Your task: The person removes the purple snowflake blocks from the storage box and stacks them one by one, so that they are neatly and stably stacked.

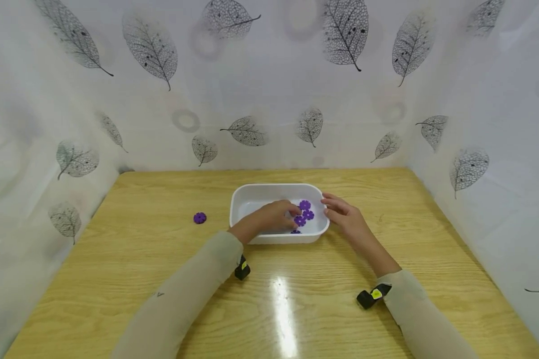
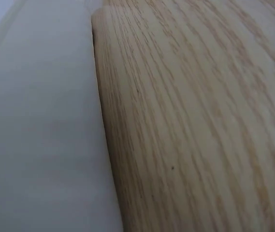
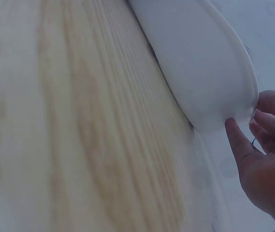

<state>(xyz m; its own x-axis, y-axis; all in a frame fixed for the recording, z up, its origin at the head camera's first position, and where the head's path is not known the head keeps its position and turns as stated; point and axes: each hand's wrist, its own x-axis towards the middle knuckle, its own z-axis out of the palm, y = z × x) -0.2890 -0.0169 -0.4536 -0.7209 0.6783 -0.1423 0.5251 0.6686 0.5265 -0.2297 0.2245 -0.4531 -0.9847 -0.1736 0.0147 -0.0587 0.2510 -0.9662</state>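
My left hand (image 1: 276, 215) reaches over the front rim into a white plastic tub (image 1: 282, 239). Its fingers curve with a gap to the thumb, right beside several small purple flower-shaped discs (image 1: 308, 215) at the tub's right end. The nearest disc (image 1: 300, 221) sits close to the thumb, and part of the group is hidden by the fingers. Around the tub's right end, the fingers and thumb of my right hand (image 1: 348, 219) rest against the rim and outer wall. In the right wrist view, that thumb (image 3: 238, 140) touches the tub's outside wall (image 3: 195, 58).
Left of the tub, one more purple disc (image 1: 199, 218) lies on the wooden table (image 1: 161, 259). Leaf-printed white sheeting (image 1: 269, 99) hangs along the back and both sides. The left wrist view holds only a pale sleeve (image 2: 45, 121) and wood grain.
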